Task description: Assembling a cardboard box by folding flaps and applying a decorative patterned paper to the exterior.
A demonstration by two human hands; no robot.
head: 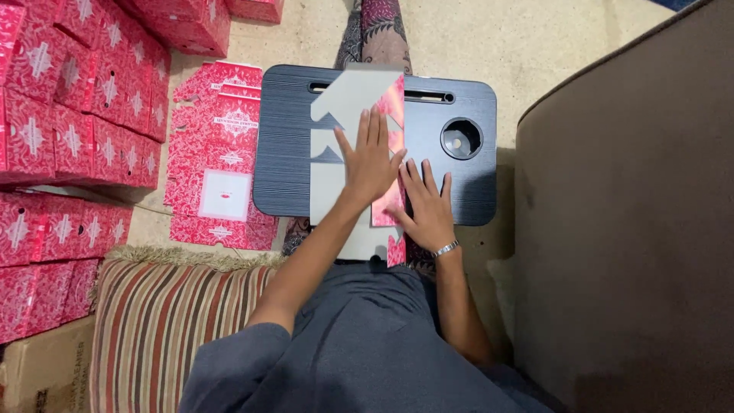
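Grey-backed, red-printed flat carton blank (348, 153) lies on the dark lap desk (290, 153), under both hands. The left hand (372, 160) rests flat on it, fingers spread, pressing a folded red flap. The right hand (425, 205), fingers spread, presses just beside it at the flap edge. A stack of flat blanks (218, 153) lies left of the hands; assembled red boxes (69, 115) stand further left.

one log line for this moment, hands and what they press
left hand: flat on grey box blank | right hand: on folded red flap | surface: dark lap desk
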